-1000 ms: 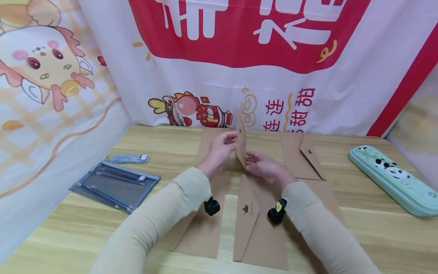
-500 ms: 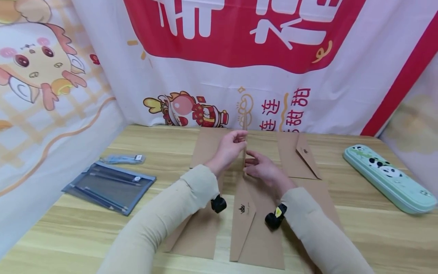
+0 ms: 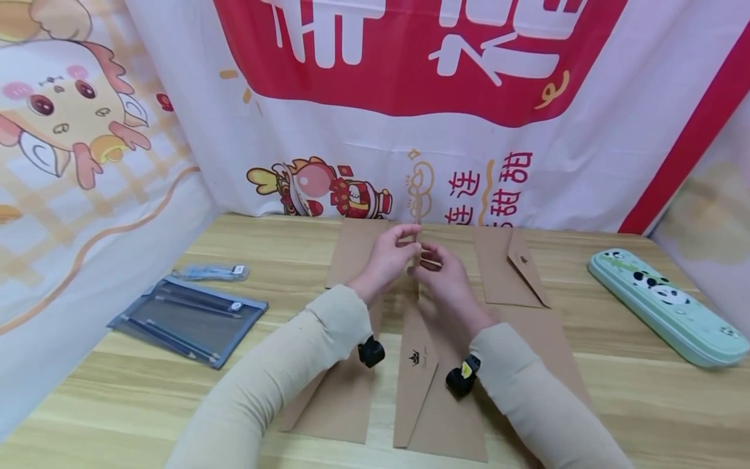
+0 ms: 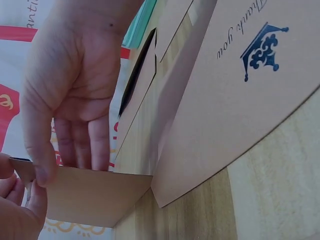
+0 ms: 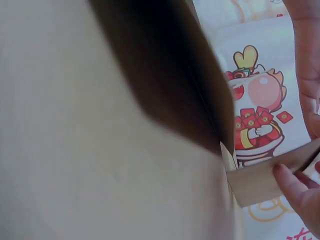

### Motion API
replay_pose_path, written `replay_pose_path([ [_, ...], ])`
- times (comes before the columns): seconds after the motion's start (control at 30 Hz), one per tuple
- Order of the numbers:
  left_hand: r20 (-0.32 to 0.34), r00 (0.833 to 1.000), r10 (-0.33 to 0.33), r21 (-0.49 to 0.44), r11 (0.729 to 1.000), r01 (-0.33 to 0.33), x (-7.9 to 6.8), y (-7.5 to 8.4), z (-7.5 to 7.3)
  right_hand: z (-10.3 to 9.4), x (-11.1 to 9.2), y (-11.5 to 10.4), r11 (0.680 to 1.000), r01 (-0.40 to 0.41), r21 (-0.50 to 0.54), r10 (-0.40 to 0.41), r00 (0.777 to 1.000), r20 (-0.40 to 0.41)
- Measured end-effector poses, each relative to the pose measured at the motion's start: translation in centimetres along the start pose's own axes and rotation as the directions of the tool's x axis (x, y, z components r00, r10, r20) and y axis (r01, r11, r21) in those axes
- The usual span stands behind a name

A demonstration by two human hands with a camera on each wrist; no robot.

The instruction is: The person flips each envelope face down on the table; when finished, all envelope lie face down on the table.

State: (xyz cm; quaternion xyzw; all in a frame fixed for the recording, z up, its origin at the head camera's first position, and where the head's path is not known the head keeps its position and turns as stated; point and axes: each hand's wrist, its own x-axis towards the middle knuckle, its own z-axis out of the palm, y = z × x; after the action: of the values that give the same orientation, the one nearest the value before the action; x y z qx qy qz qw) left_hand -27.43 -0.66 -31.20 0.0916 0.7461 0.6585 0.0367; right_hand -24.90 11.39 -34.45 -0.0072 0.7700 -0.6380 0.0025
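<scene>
Held a thin, rectangular brown kraft-paper envelope (image 4: 90,197) edge-on at centre frame, long axis up the view, pinched from the left by the left hand (image 3: 388,258) and, slightly lower, from the right by the right hand (image 3: 446,273).

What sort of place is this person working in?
Perhaps a small, makeshift desk nook: a printed cloth hangs right behind the wood-grain table, with kraft envelopes spread across it. Home or elsewhere, I can't tell.

There are six envelopes (image 3: 441,391) — plus one mesh pouch (image 3: 205,327), one panda case (image 3: 668,307), one packet (image 3: 211,272) and two cameras (image 3: 372,352).
</scene>
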Motion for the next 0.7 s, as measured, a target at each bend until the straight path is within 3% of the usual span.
replay_pose_path([
  [0.2, -0.006, 1.000, -0.005, -0.038, 0.999, 0.005, -0.1, -0.1, -0.2, 0.7, 0.0, 0.0, 0.999, 0.029, 0.042, -0.026, 0.998, -0.062],
  [0.47, -0.017, 1.000, 0.023, -0.062, 0.998, -0.025, -0.1, -0.2, -0.4, 1.0, -0.3, -0.4, 0.999, 0.023, -0.043, -0.029, 0.991, -0.131],
  [0.7, -0.003, 1.000, -0.007, -0.093, 0.996, 0.007, -0.1, -0.3, -0.2, 1.2, -0.8, -0.4, 0.997, 0.018, -0.076, -0.032, 0.982, -0.185],
])
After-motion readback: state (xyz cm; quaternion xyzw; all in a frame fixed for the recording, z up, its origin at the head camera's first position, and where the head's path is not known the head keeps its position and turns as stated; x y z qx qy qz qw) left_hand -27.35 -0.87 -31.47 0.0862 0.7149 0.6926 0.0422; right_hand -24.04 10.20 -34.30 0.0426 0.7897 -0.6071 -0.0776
